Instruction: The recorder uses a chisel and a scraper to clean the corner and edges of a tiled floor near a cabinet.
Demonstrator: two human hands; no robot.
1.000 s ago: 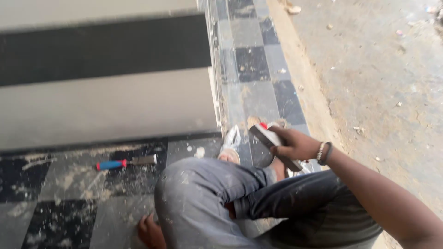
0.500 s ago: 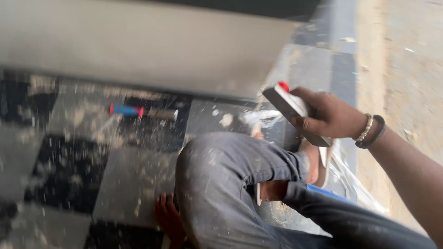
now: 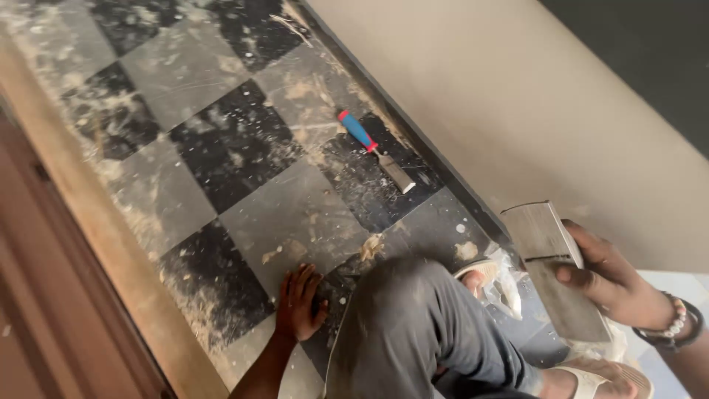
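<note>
R hand [image 3: 617,284] pinches a grey tile piece [image 3: 555,270] near the wall [image 3: 532,118], L hand [image 3: 300,301] spread flat on the dusty checkered floor [image 3: 192,148] w/ nothing in its grip; tile could slip & chip, chisel [image 3: 375,151] lying loose nearby.

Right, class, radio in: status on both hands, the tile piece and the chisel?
Left hand flat on checkered floor, holding nothing. Right hand grips grey tile piece. Blue-handled chisel lies by wall, untouched. Nothing between.
</note>
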